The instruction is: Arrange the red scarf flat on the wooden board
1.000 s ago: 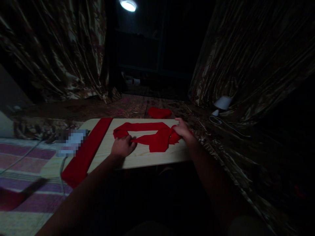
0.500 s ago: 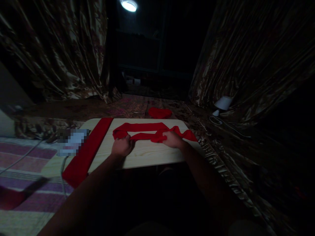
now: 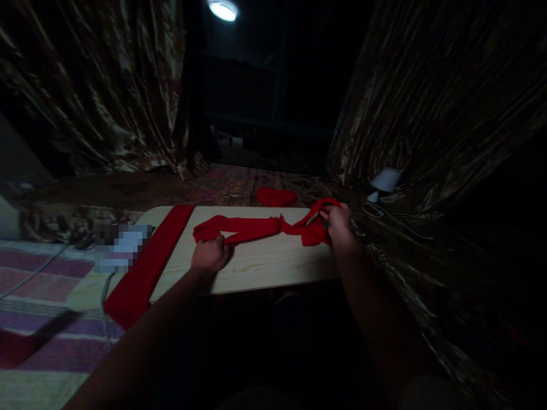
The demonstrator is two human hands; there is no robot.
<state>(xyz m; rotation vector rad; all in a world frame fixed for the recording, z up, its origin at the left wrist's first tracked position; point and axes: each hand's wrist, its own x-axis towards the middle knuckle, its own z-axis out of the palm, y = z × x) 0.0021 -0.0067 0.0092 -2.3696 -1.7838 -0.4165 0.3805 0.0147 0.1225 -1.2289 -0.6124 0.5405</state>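
Wooden board (image 3: 256, 267): red scarf (image 3: 252, 226) lies lengthwise L–R between both hands.

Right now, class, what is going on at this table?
A person works a red scarf on a wooden table. The left hand pins one end flat, its grip closed on the cloth. The right hand holds the bunched other end raised at the table's right edge. A second red strip lies flat on the left.

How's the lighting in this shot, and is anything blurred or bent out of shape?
Head view: dim, lit by one ceiling lamp that glares white; the wooden table and red scarf show clearly, the foreground arms sink into shadow, curtains bow at the edges, one patch is pixelated.
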